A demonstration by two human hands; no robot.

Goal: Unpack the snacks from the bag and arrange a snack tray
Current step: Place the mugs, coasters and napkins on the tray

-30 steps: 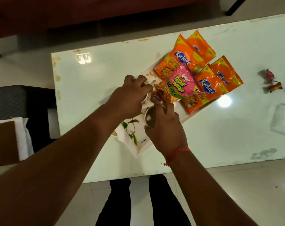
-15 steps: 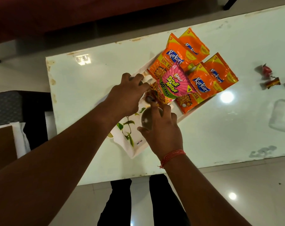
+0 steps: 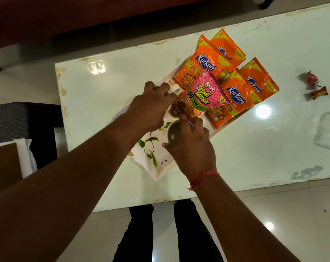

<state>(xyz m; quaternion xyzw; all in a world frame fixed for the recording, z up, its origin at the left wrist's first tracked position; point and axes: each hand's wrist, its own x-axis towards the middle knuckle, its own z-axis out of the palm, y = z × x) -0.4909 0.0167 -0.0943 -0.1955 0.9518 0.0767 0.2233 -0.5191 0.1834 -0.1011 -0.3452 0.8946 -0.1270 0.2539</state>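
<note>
Putting small cups on the snack tray

My right hand [image 3: 193, 148] had its grip curled round a brown cup [image 3: 174, 134], and my left hand [image 3: 151, 108] pinched a white cup [image 3: 174, 89]. Both were over the tray [image 3: 161, 170] on the counter [image 3: 107, 82]. The tray held four orange packets [image 3: 203, 63] with a pink packet [image 3: 205, 93] on top. I could have bumped the pink packet, making the pile slide.
</note>
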